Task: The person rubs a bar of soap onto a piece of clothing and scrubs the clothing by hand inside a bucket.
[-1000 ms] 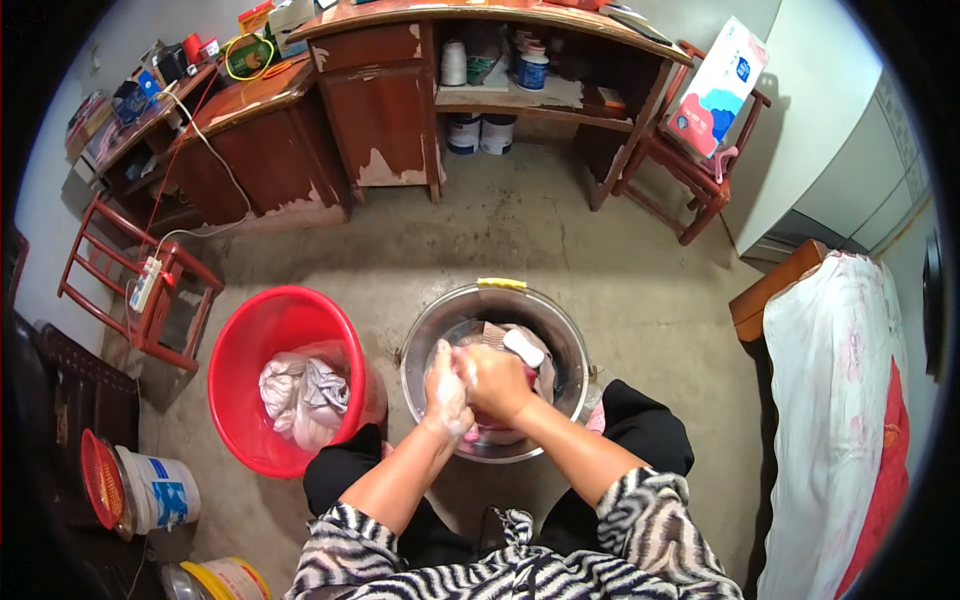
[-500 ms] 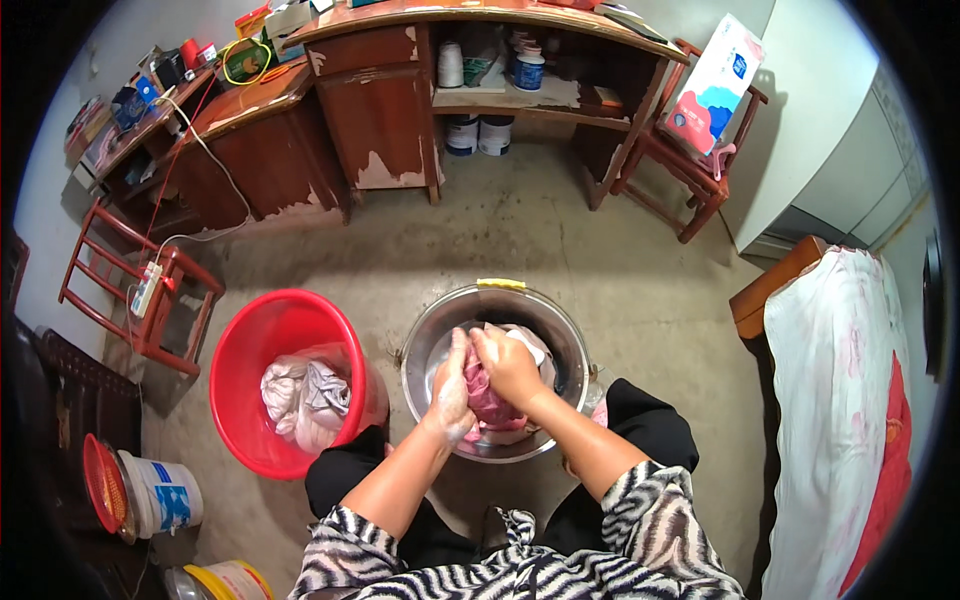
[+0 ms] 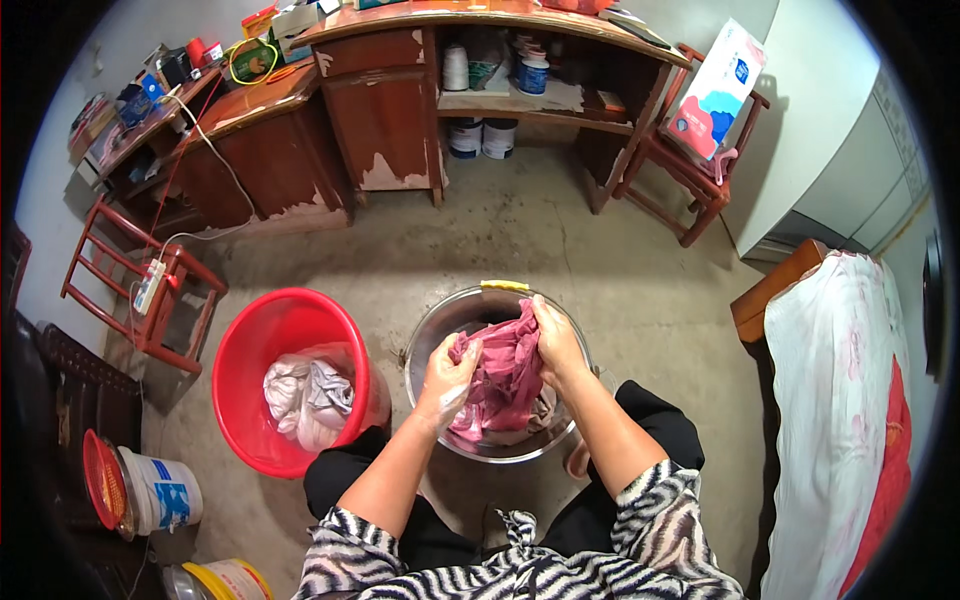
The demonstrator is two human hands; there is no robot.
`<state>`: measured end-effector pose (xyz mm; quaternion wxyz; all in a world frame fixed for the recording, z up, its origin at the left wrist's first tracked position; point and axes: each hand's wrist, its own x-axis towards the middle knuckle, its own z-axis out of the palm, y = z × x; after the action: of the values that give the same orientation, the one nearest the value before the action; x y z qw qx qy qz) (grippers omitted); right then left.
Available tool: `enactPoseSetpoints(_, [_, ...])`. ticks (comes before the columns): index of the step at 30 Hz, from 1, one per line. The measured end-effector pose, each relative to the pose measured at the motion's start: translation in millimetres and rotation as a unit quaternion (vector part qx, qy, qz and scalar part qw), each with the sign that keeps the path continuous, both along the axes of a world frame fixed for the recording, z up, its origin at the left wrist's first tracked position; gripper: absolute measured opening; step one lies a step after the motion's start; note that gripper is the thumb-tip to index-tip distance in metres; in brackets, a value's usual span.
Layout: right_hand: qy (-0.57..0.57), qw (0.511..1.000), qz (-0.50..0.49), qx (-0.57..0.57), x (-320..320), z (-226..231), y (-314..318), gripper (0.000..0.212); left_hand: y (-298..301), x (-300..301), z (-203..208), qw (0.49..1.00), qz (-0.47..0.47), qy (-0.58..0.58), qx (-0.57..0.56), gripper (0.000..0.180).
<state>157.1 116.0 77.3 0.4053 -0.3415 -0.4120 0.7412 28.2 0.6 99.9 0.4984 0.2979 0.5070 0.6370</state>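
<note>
At the far left, the wooden chair (image 3: 165,290) with a white power strip (image 3: 150,287) on it stands as before. Right of it, the red tub (image 3: 240,345) holds the same heap of pale laundry (image 3: 308,395), unchanged over the last second.

The left hand (image 3: 447,380) now sits farther from its partner, thumb and fingers pinched narrow on the cloth's left edge (whitish suds show near the wrist). Next comes the pink cloth (image 3: 505,365): half a second ago it was bunched beneath both hands, and now it is opened out between them above the metal basin (image 3: 430,335). Its lower folds hang into the basin, near a grey-brown fabric (image 3: 541,412).

The right hand (image 3: 558,338) has shifted outward to the basin's far right side, fingers gripping the cloth's upper right edge. Farther right, the white cover (image 3: 830,340) lies as it did.
</note>
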Motion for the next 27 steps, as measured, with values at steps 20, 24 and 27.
enactPoseSetpoints(20, [-0.125,0.987,-0.001,0.105,-3,31,-23,0.032,1,-7,2,0.997,0.041,-0.06,0.032,0.014])
enactPoseSetpoints(24, [-0.177,0.953,0.031,0.243,-1,40,-30,0.024,3,-9,0,0.992,0.079,-0.087,0.045,0.019])
enactPoseSetpoints(27, [-0.249,0.89,0.152,0.351,0,59,-48,0.012,2,-10,-1,0.989,0.091,-0.107,0.054,0.021])
